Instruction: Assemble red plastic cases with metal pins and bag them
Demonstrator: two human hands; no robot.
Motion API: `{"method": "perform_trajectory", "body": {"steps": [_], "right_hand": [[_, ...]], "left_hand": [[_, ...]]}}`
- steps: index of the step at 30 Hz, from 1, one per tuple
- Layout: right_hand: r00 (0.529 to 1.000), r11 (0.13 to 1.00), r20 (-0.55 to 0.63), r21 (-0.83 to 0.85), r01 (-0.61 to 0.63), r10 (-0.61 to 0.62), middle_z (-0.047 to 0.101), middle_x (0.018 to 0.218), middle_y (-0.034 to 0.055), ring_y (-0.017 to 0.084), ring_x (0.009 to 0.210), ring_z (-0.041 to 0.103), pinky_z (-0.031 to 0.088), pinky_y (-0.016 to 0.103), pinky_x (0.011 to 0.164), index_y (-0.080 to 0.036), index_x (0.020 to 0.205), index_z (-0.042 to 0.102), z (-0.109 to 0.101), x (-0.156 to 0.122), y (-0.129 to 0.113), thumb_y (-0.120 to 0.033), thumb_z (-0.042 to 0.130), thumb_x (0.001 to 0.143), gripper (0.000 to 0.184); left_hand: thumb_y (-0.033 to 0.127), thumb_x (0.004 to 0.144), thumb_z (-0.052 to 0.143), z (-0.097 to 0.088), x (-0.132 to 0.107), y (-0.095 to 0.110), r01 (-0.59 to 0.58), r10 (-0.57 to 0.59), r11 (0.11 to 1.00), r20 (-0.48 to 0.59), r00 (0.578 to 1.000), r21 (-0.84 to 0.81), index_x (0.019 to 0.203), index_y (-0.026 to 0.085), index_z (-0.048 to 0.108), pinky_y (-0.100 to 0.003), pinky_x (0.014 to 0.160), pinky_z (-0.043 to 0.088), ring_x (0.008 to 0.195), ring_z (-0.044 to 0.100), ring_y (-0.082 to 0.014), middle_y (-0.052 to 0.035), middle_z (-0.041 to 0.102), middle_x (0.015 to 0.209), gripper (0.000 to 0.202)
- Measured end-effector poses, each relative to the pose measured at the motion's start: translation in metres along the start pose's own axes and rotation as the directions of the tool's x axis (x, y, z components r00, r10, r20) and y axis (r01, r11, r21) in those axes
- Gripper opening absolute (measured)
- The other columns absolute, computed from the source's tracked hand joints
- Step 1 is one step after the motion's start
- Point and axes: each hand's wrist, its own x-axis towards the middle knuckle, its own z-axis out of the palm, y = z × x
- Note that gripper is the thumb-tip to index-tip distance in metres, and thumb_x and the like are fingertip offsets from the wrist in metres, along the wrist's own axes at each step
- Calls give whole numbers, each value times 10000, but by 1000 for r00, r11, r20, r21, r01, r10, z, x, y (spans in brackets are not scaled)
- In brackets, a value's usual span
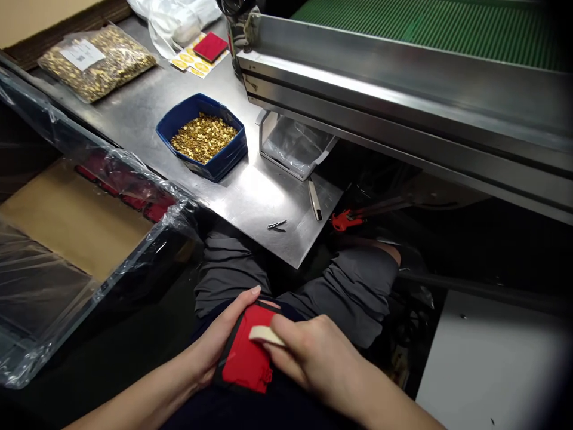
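Note:
Close to my lap, my left hand (224, 334) is wrapped around the black edge of a red and black case (248, 352) that looks like a phone case. The case's red face is turned up towards me, tilted. In my right hand (313, 352) a cream-coloured strip (265, 334) is pinched between thumb and fingers. Its free end lies over the red face and seems to touch it. The fingers of my left hand behind the case are hidden.
On the metal table (219, 200) stand a blue bin (228, 156) of small gold parts and a grey bin (298, 173) with clear bags. Nail clippers (277, 226) and a pale-handled tool (314, 200) lie nearer. A plastic-lined crate (134, 280) is left; a conveyor (403, 65) runs right.

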Motion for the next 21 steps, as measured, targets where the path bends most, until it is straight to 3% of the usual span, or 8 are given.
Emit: {"method": "perform_trajectory", "body": {"steps": [5, 9, 12, 16, 19, 21], "right_hand": [[999, 999, 16, 36, 27, -28, 669, 712, -46, 106, 539, 566, 288, 237, 529, -265, 924, 531, 0, 1, 2, -423, 414, 1052, 236], [1000, 998, 24, 58, -8, 7, 682, 748, -41, 107, 558, 583, 285, 233, 530, -278, 1030, 563, -2, -1, 3, -391, 415, 1064, 189], [1000, 999, 14, 54, 5, -5, 663, 706, -49, 109, 526, 571, 264, 247, 520, -269, 973, 549, -2, -3, 4, -380, 444, 1049, 171], [999, 998, -12, 54, -30, 31, 658, 692, -45, 115, 532, 584, 273, 239, 519, -270, 1008, 551, -1, -3, 3, -380, 437, 1058, 166], [1000, 999, 2, 41, -2, 2, 653, 676, -42, 112, 512, 569, 267, 238, 506, -262, 947, 559, -2, -2, 2, -383, 457, 1042, 184], [1000, 1000, 10, 27, 15, -15, 674, 728, -35, 115, 555, 591, 282, 235, 529, -280, 1029, 585, -4, -1, 2, -399, 427, 1061, 201]], "left_hand": [[619, 862, 622, -2, 1, 0, 11, -10, 1000, 34, 999, -19, 1129, 111, 692, -296, 594, 564, 661, 707, -229, -129, 769, 833, 578], [616, 870, 609, 0, 0, 1, 31, -30, 999, 12, 999, -33, 1106, 129, 688, -277, 547, 546, 549, 667, -192, -77, 747, 725, 547], [614, 859, 626, 0, -2, 3, 38, -37, 999, 28, 999, -34, 1117, 121, 685, -289, 579, 562, 605, 690, -207, -103, 767, 801, 560], [618, 838, 655, -1, -2, 3, 34, -33, 999, 11, 999, -43, 1091, 122, 705, -273, 529, 541, 537, 651, -188, -75, 742, 709, 559], [612, 852, 634, -3, -1, 1, 18, -17, 998, 24, 1000, -52, 1081, 123, 703, -298, 588, 568, 630, 698, -222, -111, 765, 799, 545], [611, 856, 628, -3, -1, 0, 11, -11, 999, -2, 1000, -38, 1097, 120, 699, -292, 563, 557, 597, 683, -216, -101, 753, 754, 551]]}}
